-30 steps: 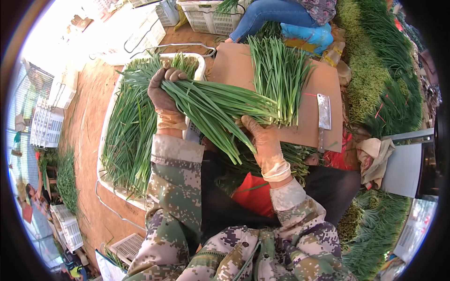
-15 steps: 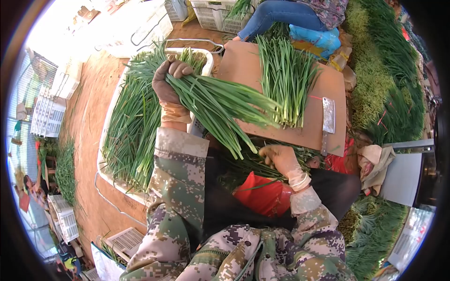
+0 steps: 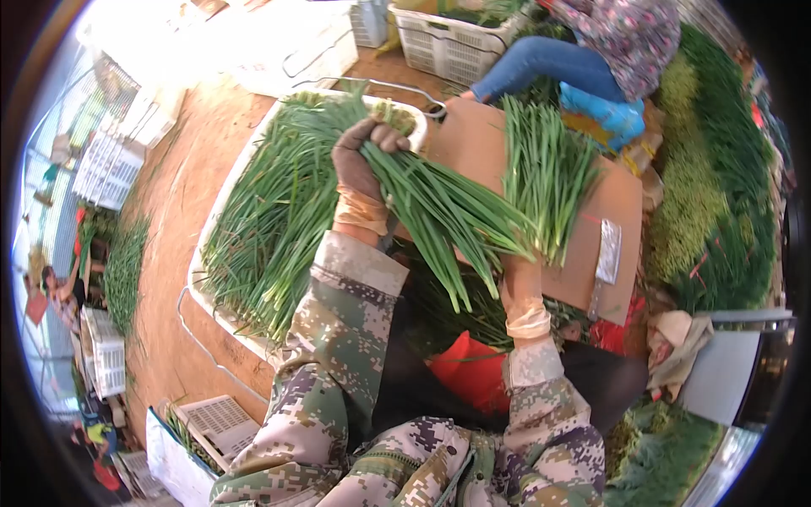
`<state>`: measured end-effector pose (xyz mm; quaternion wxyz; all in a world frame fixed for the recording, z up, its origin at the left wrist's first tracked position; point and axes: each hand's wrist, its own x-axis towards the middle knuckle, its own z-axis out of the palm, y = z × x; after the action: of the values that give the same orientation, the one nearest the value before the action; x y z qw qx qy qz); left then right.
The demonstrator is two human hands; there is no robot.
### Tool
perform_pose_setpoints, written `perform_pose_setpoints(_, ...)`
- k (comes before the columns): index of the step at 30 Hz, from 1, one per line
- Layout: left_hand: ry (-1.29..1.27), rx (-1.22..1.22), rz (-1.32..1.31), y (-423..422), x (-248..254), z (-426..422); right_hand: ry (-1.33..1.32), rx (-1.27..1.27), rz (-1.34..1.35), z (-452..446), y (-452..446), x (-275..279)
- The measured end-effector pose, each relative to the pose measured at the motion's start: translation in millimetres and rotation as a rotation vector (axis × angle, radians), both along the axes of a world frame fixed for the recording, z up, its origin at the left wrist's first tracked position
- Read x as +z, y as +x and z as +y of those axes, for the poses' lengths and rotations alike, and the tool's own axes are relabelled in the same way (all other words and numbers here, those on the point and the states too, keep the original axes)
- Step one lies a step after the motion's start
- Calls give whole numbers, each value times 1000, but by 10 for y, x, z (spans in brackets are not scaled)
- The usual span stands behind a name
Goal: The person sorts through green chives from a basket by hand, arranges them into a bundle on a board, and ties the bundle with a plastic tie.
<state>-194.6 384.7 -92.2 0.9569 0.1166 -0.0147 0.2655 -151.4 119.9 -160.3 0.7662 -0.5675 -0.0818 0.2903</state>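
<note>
My left hand (image 3: 361,162), in a dark, soiled glove, is closed around a bunch of long green chives (image 3: 448,198) near its leafy end. The bunch slants down to the right, its pale stalk ends fanned apart. At those ends is my right hand (image 3: 522,279), in a light glove; the stalks cover its fingers, so its grip cannot be made out. Beyond it, another pile of chives (image 3: 549,186) lies on a brown cardboard sheet (image 3: 465,139). A cleaver (image 3: 607,252) rests on the cardboard's right side.
A large white crate (image 3: 199,269) full of chives stands on my left. A red cloth or bag (image 3: 469,362) lies between my legs. Another person in jeans (image 3: 553,69) sits past the cardboard, beside a white crate (image 3: 448,46). Heaped greens (image 3: 728,194) line the right.
My right hand has moved up to the stalk ends of the bunch. The left hand still grips the chives. The whole view has shifted, with things appearing farther right and lower.
</note>
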Motion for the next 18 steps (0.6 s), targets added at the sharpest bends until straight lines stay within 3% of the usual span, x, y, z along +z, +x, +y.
perform_pose_setpoints(1,47,22,50,-14,30,-23,-82,-23,-56,14,-33,-125)
perform_pose_setpoints(3,173,24,190,-36,129,-79,-241,189,-211,-225,-49,-374)
perform_pose_setpoints(5,243,-47,172,-31,105,-74,-856,571,-303,-615,141,-962)
perform_pose_setpoints(7,246,-84,206,5,58,-51,-1123,773,-882,-1009,178,-774)
perform_pose_setpoints(9,232,-119,237,7,82,-117,-1132,582,-908,-1043,182,-270)
perform_pose_setpoints(11,395,-75,369,41,166,-222,-893,230,-1135,-857,219,241)
perform_pose_setpoints(13,375,-71,369,81,203,-316,-646,125,-960,-521,142,843)
perform_pose_setpoints(14,384,-115,392,101,206,-351,-648,109,-963,-364,140,897)
perform_pose_setpoints(16,377,-195,408,124,226,-441,-394,154,-1132,-121,140,957)
perform_pose_setpoints(18,364,-245,361,144,271,-534,-373,208,-1143,115,189,899)
